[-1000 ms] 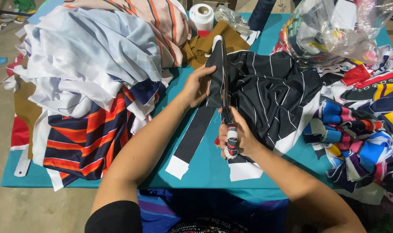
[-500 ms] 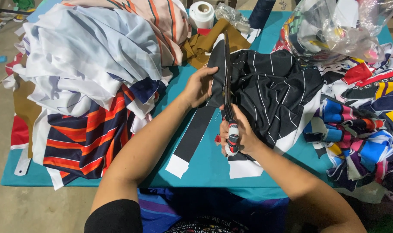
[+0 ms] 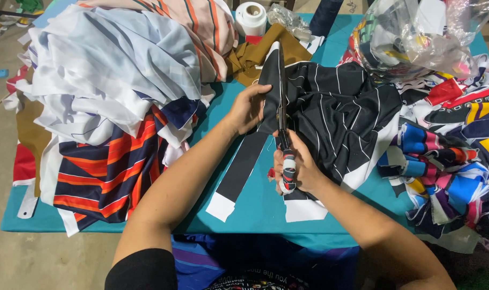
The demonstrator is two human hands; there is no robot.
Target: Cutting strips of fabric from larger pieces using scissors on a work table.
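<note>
The right hand wraps the scissors handle, so its loops stay hidden. The black striped fabric covers part of the teal surface at centre. At upper right, the clear plastic bag blurs its contents and runs off the top edge. Both forearms leave the bottom edge.

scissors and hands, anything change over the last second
Almost nothing. The right hand still grips the scissors, blades lying along the black striped fabric, and the left hand still presses the fabric's cut edge flat. The fabric piles around them lie as before.
</note>
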